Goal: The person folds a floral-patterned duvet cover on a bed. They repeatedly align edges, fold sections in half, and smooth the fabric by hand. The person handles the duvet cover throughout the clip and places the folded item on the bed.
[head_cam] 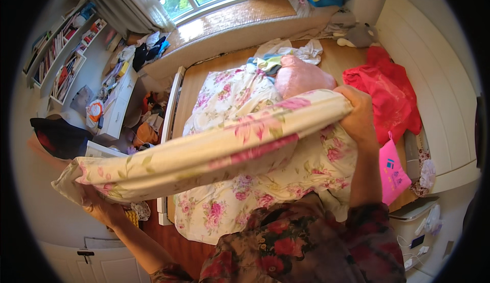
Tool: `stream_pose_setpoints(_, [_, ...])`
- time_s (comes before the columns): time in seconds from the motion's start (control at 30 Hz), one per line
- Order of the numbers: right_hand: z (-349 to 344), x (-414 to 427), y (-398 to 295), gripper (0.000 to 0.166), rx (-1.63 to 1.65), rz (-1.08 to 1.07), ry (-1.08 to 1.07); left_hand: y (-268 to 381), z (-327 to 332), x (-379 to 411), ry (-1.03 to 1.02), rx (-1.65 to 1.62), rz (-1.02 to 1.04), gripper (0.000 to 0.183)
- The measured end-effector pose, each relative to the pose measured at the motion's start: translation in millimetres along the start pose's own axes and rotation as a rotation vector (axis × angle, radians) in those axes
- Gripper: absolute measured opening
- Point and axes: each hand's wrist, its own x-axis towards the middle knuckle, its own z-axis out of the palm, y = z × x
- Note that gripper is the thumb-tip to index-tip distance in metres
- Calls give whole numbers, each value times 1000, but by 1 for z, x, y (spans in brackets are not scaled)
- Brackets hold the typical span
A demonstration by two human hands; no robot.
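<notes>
A cream cloth with pink flowers (214, 141) is stretched in a long folded band between my two hands, above the bed. My left hand (100, 209) grips its end at the lower left, the fingers partly hidden by the fabric. At the other end, my right hand (356, 110) is closed around the cloth. Beneath it, a flowered quilt (214, 214) lies rumpled over the wooden bed board (195, 78). Whether the band and the quilt are separate pieces I cannot tell. Just beyond the band rests a pink pillow (302, 76).
Red fabric (390, 91) and a pink pouch bearing writing (392, 172) lie toward the headboard (428, 83). A grey plush toy (358, 36) sits in the far corner. To the left are a cluttered white desk (120, 108) and bookshelves (57, 53). The bed's foot rail (170, 106) stands raised.
</notes>
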Motion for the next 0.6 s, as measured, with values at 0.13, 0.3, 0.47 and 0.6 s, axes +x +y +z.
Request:
stream_pose_setpoints(0.13, [26,-53,92,19,-97,-39,-472,-14,-16,17,-152,131,131,32])
stream_pose_setpoints(0.3, [-49,-16,-10,15,50,278,-35,-9,0,5,-88,15,-25,33])
stream_pose_setpoints(0.47, [-48,-47,61,14,-64,249,-323,-27,-7,9,-226,112,87,34])
stream_pose_setpoints(0.6, [-77,-53,53,10,87,346,-127,-36,8,13,-272,-28,-38,35])
